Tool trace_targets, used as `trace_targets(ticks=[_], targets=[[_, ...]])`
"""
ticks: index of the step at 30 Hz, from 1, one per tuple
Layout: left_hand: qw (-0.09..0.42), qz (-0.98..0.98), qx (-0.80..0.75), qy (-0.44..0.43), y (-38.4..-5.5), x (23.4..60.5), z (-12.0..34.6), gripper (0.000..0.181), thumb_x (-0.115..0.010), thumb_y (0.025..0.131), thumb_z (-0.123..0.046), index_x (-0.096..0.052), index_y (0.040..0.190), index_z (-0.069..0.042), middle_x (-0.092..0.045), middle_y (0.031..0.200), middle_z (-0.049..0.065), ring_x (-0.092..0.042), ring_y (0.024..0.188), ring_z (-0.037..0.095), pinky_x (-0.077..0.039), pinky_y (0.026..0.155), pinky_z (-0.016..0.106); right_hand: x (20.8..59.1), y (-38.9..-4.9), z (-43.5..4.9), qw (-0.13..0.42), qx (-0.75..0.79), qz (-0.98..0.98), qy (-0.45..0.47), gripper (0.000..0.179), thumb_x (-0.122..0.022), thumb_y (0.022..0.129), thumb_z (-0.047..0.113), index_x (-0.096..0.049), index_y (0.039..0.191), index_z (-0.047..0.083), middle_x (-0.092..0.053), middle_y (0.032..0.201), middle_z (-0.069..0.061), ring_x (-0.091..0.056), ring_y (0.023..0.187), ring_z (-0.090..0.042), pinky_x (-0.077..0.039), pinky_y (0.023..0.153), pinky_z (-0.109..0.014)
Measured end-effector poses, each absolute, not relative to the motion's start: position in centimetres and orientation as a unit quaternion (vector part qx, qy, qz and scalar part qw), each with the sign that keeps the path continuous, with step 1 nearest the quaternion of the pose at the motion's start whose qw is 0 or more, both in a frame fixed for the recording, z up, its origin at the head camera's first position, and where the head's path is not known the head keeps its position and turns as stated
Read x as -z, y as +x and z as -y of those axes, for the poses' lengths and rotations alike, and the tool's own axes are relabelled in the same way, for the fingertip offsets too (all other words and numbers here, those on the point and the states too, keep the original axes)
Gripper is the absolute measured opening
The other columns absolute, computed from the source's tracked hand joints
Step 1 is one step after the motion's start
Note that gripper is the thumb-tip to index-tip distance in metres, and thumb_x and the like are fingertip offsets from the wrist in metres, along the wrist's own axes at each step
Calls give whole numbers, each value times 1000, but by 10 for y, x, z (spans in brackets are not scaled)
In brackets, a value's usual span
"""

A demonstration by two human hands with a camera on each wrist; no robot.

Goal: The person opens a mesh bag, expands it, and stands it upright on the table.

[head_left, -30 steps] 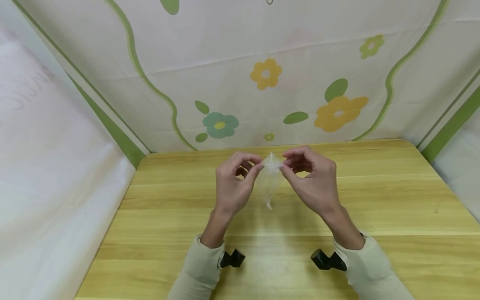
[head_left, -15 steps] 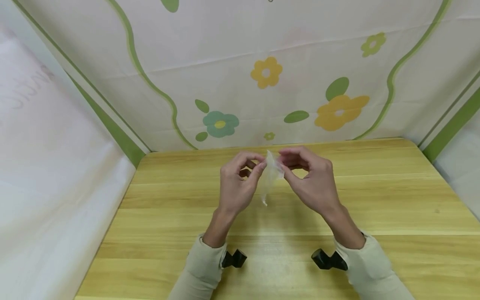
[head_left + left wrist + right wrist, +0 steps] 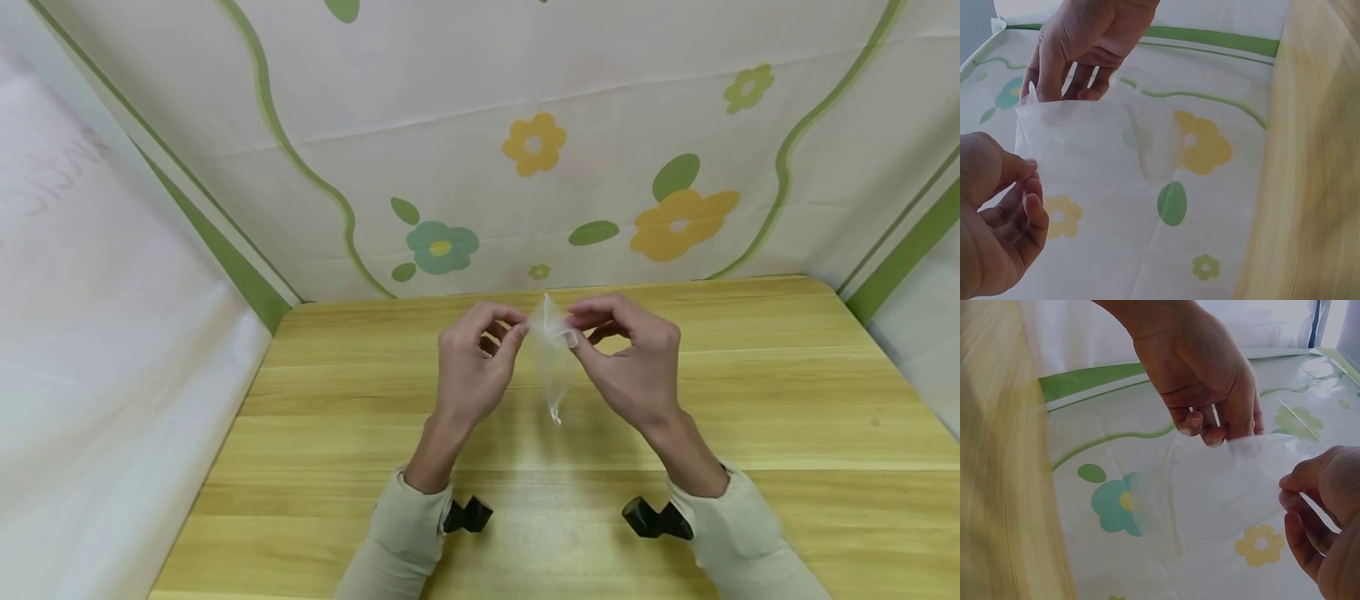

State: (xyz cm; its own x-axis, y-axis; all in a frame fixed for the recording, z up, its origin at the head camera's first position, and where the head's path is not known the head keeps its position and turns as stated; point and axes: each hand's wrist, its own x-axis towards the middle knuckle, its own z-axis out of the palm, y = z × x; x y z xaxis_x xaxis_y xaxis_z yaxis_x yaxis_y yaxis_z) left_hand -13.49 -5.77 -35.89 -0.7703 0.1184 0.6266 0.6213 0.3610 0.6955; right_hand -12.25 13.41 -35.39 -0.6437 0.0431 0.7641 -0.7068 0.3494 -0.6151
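A thin, see-through plastic bag (image 3: 553,371) hangs between my two hands over the far part of the table, its twisted lower tip pointing towards me. On its left side, my left hand (image 3: 474,358) pinches the upper edge between thumb and index finger. My right hand (image 3: 633,362) grips the opposite side of that edge the same way, the film crossing its thumb tip. From the left wrist the bag (image 3: 1097,144) looks like a flat, cloudy sheet with a faint crease. The right wrist view shows its film (image 3: 1210,500) spread out below the fingers.
The wooden table (image 3: 315,467) spreads beneath both arms. Behind it rises a white fabric wall (image 3: 450,83) with printed flowers, and another white cloth (image 3: 112,375) drapes down the left side. Black wrist mounts (image 3: 468,515) stick out from both sleeves.
The bag first narrowed as the hands came closer, and now it spreads a little wider between them. Its hanging tip has swung to the right. The right hand has shifted slightly right.
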Motion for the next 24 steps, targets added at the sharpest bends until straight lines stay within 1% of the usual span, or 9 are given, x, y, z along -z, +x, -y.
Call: trace_targets(ticks=[3, 6, 8, 12, 15, 19, 24], targets=[[266, 779, 516, -236, -135, 360, 56, 3, -77, 97, 1, -74, 99, 1, -76, 93, 15, -72, 72, 21, -59, 56, 24, 354, -122, -133, 376, -520, 737, 214, 19, -80, 81, -13, -78, 97, -3, -79, 86, -17, -69, 86, 11, -57, 67, -12], [265, 775, 523, -236, -135, 360, 54, 5, -75, 98, -1, -74, 102, 2, -76, 96, 15, -73, 74, 21, -59, 56, 23, 354, -122, -132, 375, -517, 741, 208, 18, -81, 82, -11, -78, 98, -3, -79, 89, -17, -69, 88, 10, -57, 67, -10], [254, 773, 531, -237, -134, 360, 53, 6, -74, 100, -2, -73, 103, 3, -76, 97, 16, -73, 73, 22, -59, 55, 24, 354, -123, -133, 360, -513, 750, 212, 19, -82, 84, -9, -77, 103, -4, -79, 94, -17, -70, 91, 8, -57, 69, -10], [228, 767, 550, -240, -134, 359, 52, 8, -72, 102, -3, -71, 107, 4, -78, 97, 18, -73, 68, 23, -59, 52, 27, 354, -124, -135, 304, -520, 766, 222, 26, -82, 88, -6, -74, 114, -6, -80, 102, -16, -72, 93, 4, -60, 74, -12], [217, 771, 550, -239, -134, 359, 53, 11, -72, 102, -4, -71, 111, 3, -79, 100, 17, -74, 69, 23, -60, 53, 27, 354, -123, -136, 283, -533, 767, 220, 28, -82, 89, -6, -74, 116, -6, -81, 98, -15, -72, 89, 4, -60, 74, -13], [211, 789, 526, -239, -133, 359, 54, 16, -77, 98, -3, -73, 114, 1, -79, 106, 15, -75, 74, 23, -61, 57, 24, 354, -123, -135, 304, -535, 758, 216, 26, -82, 87, -11, -75, 112, -6, -80, 92, -16, -71, 87, 7, -59, 73, -11], [202, 808, 502, -234, -133, 359, 55, 18, -79, 96, -2, -75, 114, -1, -80, 107, 13, -76, 79, 23, -61, 61, 21, 353, -123, -135, 323, -543, 745, 217, 25, -81, 85, -15, -75, 108, -6, -80, 90, -18, -71, 86, 7, -58, 72, -11]])
